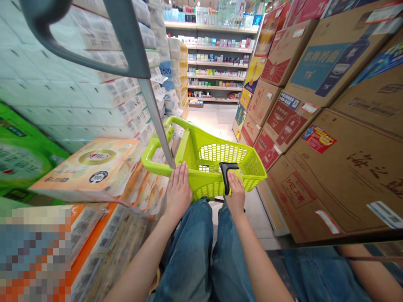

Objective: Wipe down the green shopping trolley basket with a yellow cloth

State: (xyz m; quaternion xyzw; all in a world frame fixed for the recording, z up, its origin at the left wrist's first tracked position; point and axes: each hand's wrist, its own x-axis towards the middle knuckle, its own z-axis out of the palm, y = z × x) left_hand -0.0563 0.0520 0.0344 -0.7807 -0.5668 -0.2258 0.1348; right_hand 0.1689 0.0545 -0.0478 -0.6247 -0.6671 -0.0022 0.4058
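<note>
Left hand (178,189) flat, right hand (236,193) clasped on the green basket (189,157).
Left hand lies open, fingers straight, on the near rim beside the grey pole (156,121). Right hand curls shut over the same rim, touching the black grip (227,173). Basket sits in the aisle between tissue packs (94,167) and cardboard boxes (340,176).

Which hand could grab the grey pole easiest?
Probably left: the left hand rests open on the green basket rim beside the grey pole; the right hand grips the black handle farther off.
</note>
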